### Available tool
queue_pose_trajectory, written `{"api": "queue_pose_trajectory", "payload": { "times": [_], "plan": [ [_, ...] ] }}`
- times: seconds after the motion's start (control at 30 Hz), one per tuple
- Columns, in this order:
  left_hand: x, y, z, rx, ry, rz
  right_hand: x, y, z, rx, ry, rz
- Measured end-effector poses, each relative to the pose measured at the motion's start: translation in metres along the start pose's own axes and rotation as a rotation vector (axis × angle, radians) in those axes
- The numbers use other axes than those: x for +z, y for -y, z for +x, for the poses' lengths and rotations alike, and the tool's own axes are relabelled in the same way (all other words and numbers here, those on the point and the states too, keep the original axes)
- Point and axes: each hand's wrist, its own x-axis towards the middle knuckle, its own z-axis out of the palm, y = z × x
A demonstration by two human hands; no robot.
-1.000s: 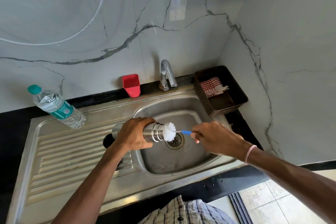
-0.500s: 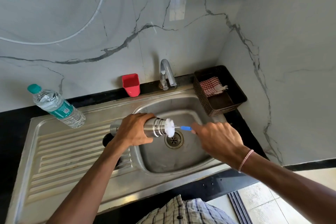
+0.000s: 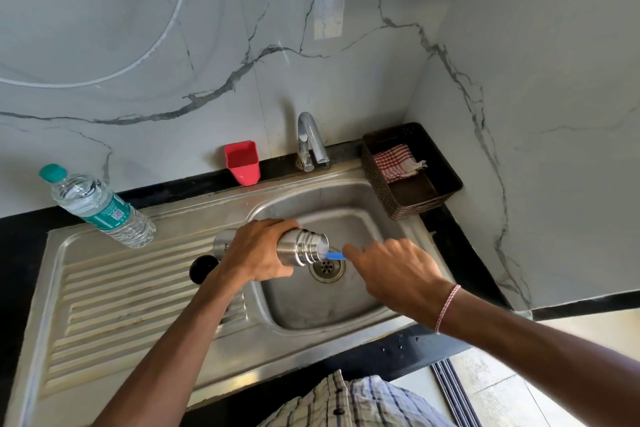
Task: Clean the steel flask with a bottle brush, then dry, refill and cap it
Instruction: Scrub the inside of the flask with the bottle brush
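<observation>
My left hand (image 3: pixel 258 251) grips the steel flask (image 3: pixel 301 248), held sideways over the sink basin (image 3: pixel 349 309) with its mouth pointing right. My right hand (image 3: pixel 394 274) pinches the blue handle of the bottle brush (image 3: pixel 335 256). The white bristle head is hidden inside the flask; only a short piece of blue handle shows at the mouth. A black round cap (image 3: pixel 202 268) lies on the drainboard just left of my left wrist, partly hidden by it.
A plastic water bottle (image 3: pixel 100 208) with a teal cap stands on the drainboard's far left. A red cup (image 3: pixel 242 163) and the tap (image 3: pixel 309 141) sit behind the basin. A dark basket (image 3: pixel 414 198) holding a checked cloth (image 3: pixel 396 161) is at the right corner.
The brush head, outside the flask mouth a second ago, has been pushed fully into the flask. My right hand moved left toward the mouth; the flask has stayed over the basin.
</observation>
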Motion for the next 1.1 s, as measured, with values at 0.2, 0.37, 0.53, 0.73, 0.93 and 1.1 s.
{"api": "queue_pose_trajectory", "payload": {
  "times": [0.2, 0.37, 0.53, 0.73, 0.93, 1.1],
  "plan": [
    [0.008, 0.008, -0.009, 0.035, 0.011, 0.053, -0.02, -0.028, 0.01, 0.176, 0.463, 0.849],
    [0.002, 0.004, -0.006, -0.055, -0.029, 0.009, 0.003, -0.006, 0.005, -0.056, -0.177, -0.266],
    [-0.001, 0.007, -0.009, -0.014, -0.007, 0.05, -0.003, -0.014, 0.004, -0.021, -0.036, 0.069],
    [-0.002, 0.01, -0.01, -0.012, -0.058, 0.045, -0.013, -0.041, 0.011, 0.076, 0.084, 0.308],
    [-0.005, 0.012, -0.013, -0.042, -0.061, 0.011, -0.003, -0.022, 0.002, -0.062, -0.193, -0.181],
    [-0.01, 0.026, -0.017, -0.033, -0.086, 0.063, -0.013, -0.045, 0.004, 0.079, 0.221, 0.531]
  ]
}}
